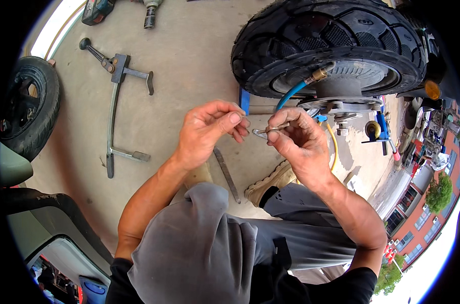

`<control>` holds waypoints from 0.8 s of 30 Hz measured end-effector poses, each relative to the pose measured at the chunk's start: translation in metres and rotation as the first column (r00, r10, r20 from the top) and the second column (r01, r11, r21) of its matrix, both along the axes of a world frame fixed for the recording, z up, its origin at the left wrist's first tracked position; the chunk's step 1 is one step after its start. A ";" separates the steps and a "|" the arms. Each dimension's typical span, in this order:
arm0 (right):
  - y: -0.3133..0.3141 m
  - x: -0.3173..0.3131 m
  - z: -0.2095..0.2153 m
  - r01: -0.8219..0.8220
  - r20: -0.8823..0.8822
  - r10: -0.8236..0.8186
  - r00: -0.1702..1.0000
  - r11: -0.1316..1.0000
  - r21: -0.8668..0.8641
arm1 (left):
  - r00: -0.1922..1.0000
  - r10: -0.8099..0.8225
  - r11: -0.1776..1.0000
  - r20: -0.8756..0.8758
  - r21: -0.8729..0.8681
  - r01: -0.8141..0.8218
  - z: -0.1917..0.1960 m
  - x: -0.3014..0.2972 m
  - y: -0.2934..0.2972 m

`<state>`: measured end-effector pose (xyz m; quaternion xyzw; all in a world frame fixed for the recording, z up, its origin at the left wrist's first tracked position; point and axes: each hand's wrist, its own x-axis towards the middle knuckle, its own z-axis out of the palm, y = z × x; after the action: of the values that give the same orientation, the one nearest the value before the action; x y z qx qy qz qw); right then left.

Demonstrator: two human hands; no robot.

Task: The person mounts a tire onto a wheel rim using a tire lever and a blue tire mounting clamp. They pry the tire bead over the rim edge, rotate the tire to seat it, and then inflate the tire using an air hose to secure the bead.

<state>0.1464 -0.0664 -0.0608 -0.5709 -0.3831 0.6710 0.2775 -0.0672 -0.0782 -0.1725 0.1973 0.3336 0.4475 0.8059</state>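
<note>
Grey trouser knees (199, 243) sat nearest, below both my hands. Far off to the left of my grip lay a spare tyre (29, 109), then a long steel lever tool (116, 109) on the concrete.

My left hand (207, 134) was curled loosely, thumb and forefinger nearly closed, their tips just beside the end of the small metal piece (263, 133); I could not tell whether they actually pinched it. Under that hand a flat file (226, 172) lay on the ground, beside my shoe (270, 183).

That metal piece hung between my two hands. It looked light, stiff and thin, probably slick, so I judged it best taken at its ends with fingertips rather than the palm.

My right hand (298, 142) was closed on it, thumb pressing it against the forefinger, the other fingers folded in.

Above and beyond my right hand stood the scooter wheel (331, 45), with a blue air hose (291, 95) and its brass fitting on the valve. A yellow hose (334, 147) ran down just right of my grip.
</note>
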 end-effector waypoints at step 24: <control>0.009 -0.020 0.001 -0.027 0.201 0.013 0.980 0.997 0.066 | 0.992 0.103 0.993 0.070 0.047 -0.106 0.011 0.005 0.003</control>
<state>0.1259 -0.0572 -0.0597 -0.6218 -0.4376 0.5994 0.2500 -0.0626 -0.0757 -0.1612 0.1845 0.3045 0.5039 0.7870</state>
